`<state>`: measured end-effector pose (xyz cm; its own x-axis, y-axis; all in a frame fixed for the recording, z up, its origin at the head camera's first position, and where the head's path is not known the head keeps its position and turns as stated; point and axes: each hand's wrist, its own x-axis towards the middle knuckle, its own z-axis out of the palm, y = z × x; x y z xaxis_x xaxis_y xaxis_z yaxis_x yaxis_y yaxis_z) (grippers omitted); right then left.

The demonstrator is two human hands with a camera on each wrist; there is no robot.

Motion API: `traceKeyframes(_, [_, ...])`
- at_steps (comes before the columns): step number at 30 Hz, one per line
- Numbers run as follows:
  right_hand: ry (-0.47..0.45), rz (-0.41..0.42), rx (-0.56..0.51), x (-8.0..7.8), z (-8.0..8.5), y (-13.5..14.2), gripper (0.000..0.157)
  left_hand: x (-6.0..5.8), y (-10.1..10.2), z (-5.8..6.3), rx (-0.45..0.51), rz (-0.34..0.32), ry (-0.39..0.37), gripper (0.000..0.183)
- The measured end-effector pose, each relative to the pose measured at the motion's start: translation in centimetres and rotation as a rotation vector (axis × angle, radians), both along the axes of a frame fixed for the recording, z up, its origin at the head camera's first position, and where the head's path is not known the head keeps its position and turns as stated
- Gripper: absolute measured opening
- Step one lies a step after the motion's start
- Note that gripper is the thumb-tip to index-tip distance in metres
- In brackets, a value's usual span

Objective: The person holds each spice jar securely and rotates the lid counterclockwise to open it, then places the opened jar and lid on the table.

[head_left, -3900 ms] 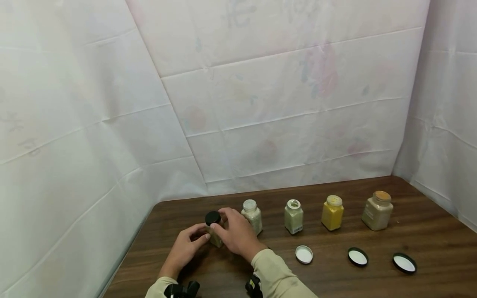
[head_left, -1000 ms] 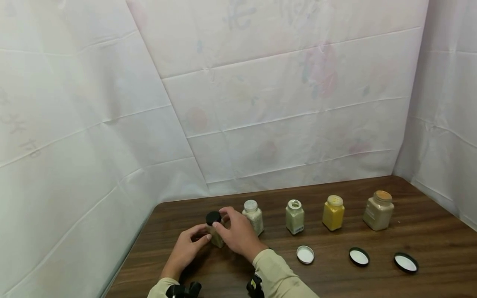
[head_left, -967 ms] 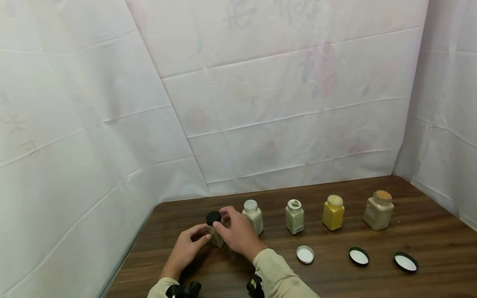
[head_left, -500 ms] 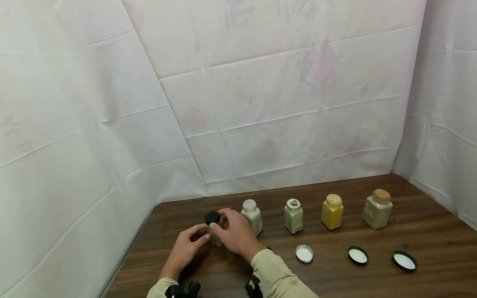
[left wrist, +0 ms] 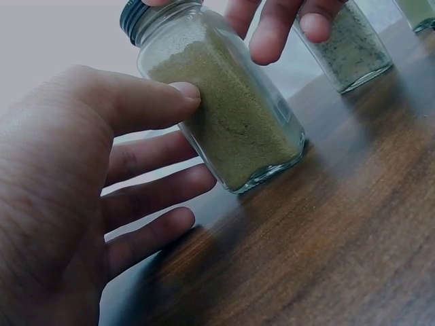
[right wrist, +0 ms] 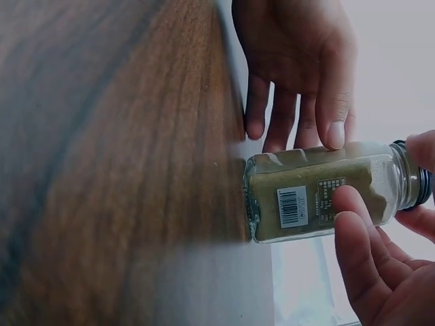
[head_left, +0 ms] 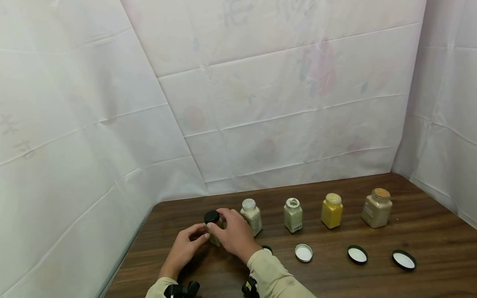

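A square glass spice jar of olive-green powder stands upright on the table, its black lid on top. My left hand holds the jar's body low on one side, thumb on the near face and fingers behind. From the other side, my right hand grips the lid between thumb and forefinger. Its other fingers lie along the jar's barcode side in the right wrist view. Just right of that hand stands a jar of pale flecked seasoning with a perforated top.
Farther right stand a pale green jar, a yellow jar and a beige jar, all without lids. In front lie a silver-rimmed lid, two dark-rimmed lids, and another lid half hidden by my right sleeve. White cloth hangs behind the table.
My right hand and forearm have shifted very slightly left, and more of the lid beside the sleeve shows. The left hand stays on the jar, which remains in place. The view has moved slightly.
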<state>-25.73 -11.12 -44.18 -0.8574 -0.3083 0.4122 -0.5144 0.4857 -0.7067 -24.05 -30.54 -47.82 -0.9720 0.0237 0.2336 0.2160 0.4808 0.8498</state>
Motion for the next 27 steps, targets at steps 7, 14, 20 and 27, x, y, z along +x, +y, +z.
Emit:
traceKeyframes(7, [0.022, -0.019, -0.054, 0.1, 0.1, 0.2, 0.054, 0.0, 0.3, 0.1, 0.022, 0.000, -0.016, 0.032])
traceKeyframes(14, [0.050, -0.018, -0.125, 0.3, 0.4, 0.3, 0.051, 0.1, 0.3, 0.4, 0.026, 0.039, -0.031, 0.031])
traceKeyframes(20, [0.010, 0.002, -0.134, 0.9, 0.6, 0.6, 0.047, 0.4, 0.2, 0.8, 0.022, 0.055, -0.031, 0.030])
traceKeyframes(27, [-0.047, 0.042, -0.145, 1.6, 0.3, 1.5, 0.044, 0.0, -0.2, -0.1, 0.021, 0.053, -0.010, 0.030])
